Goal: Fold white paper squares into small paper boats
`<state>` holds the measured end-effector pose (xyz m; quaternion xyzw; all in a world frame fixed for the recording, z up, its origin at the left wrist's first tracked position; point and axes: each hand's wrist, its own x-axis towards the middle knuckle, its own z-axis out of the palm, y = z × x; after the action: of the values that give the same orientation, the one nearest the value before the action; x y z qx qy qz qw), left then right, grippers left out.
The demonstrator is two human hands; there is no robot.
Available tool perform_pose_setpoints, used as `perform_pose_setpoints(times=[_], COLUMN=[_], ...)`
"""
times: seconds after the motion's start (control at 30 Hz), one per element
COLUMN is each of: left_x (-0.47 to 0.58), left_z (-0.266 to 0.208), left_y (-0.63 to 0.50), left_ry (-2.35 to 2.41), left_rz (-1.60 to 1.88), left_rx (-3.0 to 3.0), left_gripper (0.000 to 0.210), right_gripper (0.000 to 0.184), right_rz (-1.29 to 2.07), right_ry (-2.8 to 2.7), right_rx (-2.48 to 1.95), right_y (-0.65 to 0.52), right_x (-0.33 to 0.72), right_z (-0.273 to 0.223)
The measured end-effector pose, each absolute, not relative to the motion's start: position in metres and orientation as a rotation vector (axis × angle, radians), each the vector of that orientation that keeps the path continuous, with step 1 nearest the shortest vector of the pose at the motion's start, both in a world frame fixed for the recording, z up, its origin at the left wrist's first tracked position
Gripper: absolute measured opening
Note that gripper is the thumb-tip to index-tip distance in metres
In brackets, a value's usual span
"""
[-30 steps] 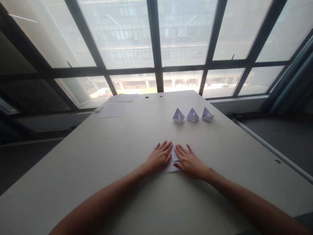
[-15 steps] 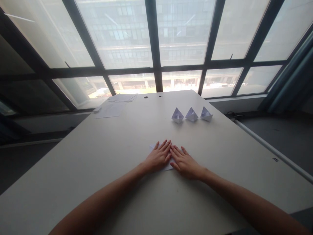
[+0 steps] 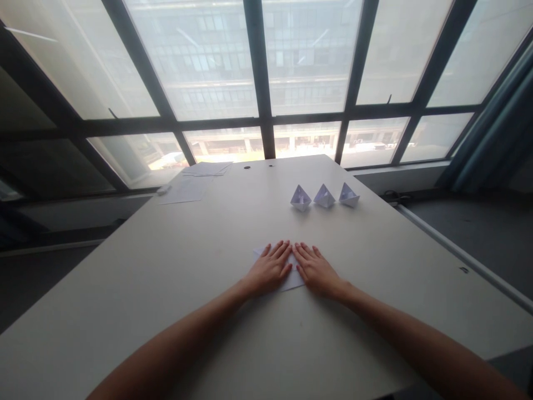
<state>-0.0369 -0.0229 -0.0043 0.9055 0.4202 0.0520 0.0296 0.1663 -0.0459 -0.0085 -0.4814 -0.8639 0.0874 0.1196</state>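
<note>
Resting palms-down, the left hand (image 3: 268, 270) and right hand (image 3: 316, 271) lie flat on a folded white sheet (image 3: 292, 281), fingers stretched out and slightly spread, tips nearly meeting. The sheet's right under them on the table (image 3: 187, 266), peeking out between the two. Three folded paper shapes (image 3: 324, 199) sit beyond the right hand, and loose papers (image 3: 183, 191) lie way off past the left.

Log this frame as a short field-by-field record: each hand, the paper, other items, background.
Left hand: palm down on folded paper
Right hand: palm down, on the paper's right side
Folded paper: on white table, mostly covered
Beyond hands: three paper boats in a row
Far left: loose paper sheets
Background: windows; curtain at right
</note>
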Motion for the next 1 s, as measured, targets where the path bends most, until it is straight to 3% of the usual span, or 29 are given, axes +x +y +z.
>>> perform_pose_setpoints(times=[0.37,0.63,1.0], left_x=[-0.035,-0.037,-0.038], left_z=[-0.007,-0.003,0.000], left_y=[-0.027,-0.023,-0.021], left_ry=[1.488,1.346,1.316], left_rz=[0.174,0.172,0.144], left_rx=[2.734,2.741,2.744], left_gripper=[0.071,0.061,0.061], right_gripper=[0.053,0.070,0.058], right_rz=[0.368,0.340,0.291], right_ry=[-2.549,-2.586,-2.496], right_rx=[-1.228,-1.346,-1.523], right_y=[-0.059,-0.053,-0.037], right_x=[0.163,0.166,0.181], right_z=[0.001,-0.005,-0.008])
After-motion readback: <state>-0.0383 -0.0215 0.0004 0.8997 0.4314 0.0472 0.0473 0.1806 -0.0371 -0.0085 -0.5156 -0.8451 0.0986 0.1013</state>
